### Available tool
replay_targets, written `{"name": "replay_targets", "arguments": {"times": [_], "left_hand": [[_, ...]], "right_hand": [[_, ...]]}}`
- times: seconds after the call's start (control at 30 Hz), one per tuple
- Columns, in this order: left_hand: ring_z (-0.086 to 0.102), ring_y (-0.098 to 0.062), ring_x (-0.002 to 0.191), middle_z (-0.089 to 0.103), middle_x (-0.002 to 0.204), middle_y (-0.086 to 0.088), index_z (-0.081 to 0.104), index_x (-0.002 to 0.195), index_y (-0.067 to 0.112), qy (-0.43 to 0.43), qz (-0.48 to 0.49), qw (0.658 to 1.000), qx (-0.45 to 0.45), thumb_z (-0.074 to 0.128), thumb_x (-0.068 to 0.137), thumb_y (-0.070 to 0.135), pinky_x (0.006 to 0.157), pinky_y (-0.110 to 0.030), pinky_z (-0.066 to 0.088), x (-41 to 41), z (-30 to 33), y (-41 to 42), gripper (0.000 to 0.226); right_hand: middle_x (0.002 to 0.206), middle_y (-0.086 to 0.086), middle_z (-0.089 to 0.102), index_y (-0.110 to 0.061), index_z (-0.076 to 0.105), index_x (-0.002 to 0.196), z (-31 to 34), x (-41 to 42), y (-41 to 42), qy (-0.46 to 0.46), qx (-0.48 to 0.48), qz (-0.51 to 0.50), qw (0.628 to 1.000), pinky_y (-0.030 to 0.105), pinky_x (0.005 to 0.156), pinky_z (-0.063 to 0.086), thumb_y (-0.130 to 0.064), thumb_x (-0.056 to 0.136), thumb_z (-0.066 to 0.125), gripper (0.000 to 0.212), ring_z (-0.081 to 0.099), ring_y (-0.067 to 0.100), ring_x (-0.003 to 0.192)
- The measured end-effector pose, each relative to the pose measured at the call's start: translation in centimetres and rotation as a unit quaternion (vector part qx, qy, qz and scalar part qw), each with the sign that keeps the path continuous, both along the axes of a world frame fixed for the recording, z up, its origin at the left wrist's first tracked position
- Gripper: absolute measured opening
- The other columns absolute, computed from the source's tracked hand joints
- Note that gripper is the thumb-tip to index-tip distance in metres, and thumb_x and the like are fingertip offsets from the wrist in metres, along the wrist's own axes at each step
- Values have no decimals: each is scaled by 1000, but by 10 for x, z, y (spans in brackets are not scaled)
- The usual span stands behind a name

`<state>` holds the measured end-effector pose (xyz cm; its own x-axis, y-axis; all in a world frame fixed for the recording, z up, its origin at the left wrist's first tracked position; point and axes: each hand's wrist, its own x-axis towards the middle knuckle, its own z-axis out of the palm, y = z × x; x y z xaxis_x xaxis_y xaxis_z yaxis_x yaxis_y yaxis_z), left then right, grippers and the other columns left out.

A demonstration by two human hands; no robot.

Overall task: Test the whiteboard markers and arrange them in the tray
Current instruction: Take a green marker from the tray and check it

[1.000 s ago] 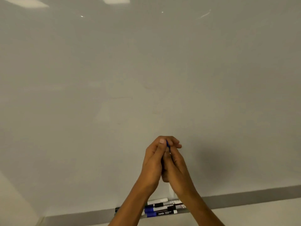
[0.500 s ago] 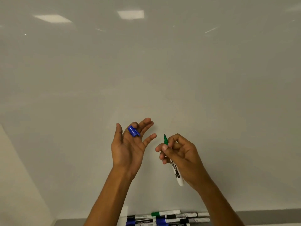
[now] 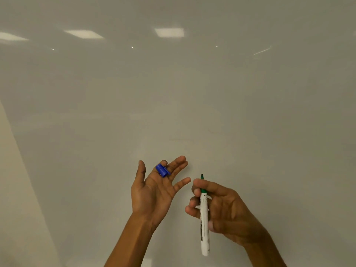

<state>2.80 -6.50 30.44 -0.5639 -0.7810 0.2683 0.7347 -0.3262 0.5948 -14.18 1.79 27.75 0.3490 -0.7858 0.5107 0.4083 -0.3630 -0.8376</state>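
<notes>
- Marker (image 3: 204,220), white-barrelled with a green tip, stands upright in the right hand (image 3: 223,211), pinched near the nib between thumb and fingers, its tail hanging below the grip.
- Blue cap (image 3: 163,170) rests across the fingers of the left hand (image 3: 154,189), which is spread palm-up just beside the other.
- Whiteboard (image 3: 192,93) beyond the nib shows no fresh stroke: by my reading, this marker is uncapped but not yet tested.
- Recapping and placing remain; the tray is out of view.
</notes>
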Motion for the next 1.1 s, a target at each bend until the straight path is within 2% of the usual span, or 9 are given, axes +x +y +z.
{"name": "replay_targets", "arguments": {"times": [0.17,0.3,0.43,0.53,0.6,0.7,0.8,0.93,1.1], "left_hand": [[50,-37,130,54,137,-25,49,106,11,13,-21,1000,-1,29,89,66,101,-55,45,1,2,0,61],[49,-37,131,54,137,-24,50,104,12,-1,-16,1000,-4,30,89,65,108,-58,33,-1,2,-2,58],[51,-37,130,56,135,-25,51,101,11,-5,-14,1000,-1,33,90,61,99,-50,43,-2,1,-4,54],[53,-37,128,56,134,-25,52,100,11,-6,-8,1000,2,32,90,60,97,-53,48,-3,2,-8,54],[53,-38,128,56,134,-25,52,100,11,-5,-7,1000,2,33,89,61,106,-59,37,-4,2,-10,54],[53,-38,127,56,134,-26,52,101,11,-1,-10,1000,3,32,88,62,110,-62,31,-5,0,-12,56],[53,-38,127,57,133,-25,51,103,12,2,-13,1000,2,33,87,63,106,-60,34,-6,0,-13,56],[57,-38,123,59,130,-25,53,100,12,-11,5,1000,0,33,87,62,101,-58,40,-7,2,-13,55],[61,-37,115,62,127,-23,55,99,13,-10,27,1000,6,34,85,63,88,-51,50,-6,2,-12,56]], "right_hand": [[114,2,66,-17,62,129,9,2,-4,35,38,-48,997,32,91,55,-13,84,74,47,68,20,98],[110,2,69,-20,66,125,9,10,-10,68,44,-77,994,26,83,57,-25,82,76,44,68,16,88],[103,7,69,-12,65,124,10,10,-16,17,72,-52,996,27,76,60,-20,83,76,44,68,17,85],[76,5,66,-9,73,97,15,11,-22,-55,180,-44,981,25,55,58,-29,66,88,39,67,14,65],[71,5,61,-13,75,77,12,10,-23,-76,191,-92,974,22,46,53,-31,52,92,36,62,11,56],[80,11,61,-14,71,78,10,12,-23,-136,99,-103,980,22,55,58,-29,56,94,35,64,12,63],[74,11,66,-14,66,80,9,13,-27,-48,37,-235,970,27,53,56,-43,79,75,31,58,13,54],[55,7,61,1,56,89,10,4,-39,28,-28,-367,929,25,38,47,-22,93,54,23,50,12,37],[57,3,56,-12,60,82,18,-11,-54,111,-191,-470,854,26,42,42,-45,87,64,33,48,17,42]]}}
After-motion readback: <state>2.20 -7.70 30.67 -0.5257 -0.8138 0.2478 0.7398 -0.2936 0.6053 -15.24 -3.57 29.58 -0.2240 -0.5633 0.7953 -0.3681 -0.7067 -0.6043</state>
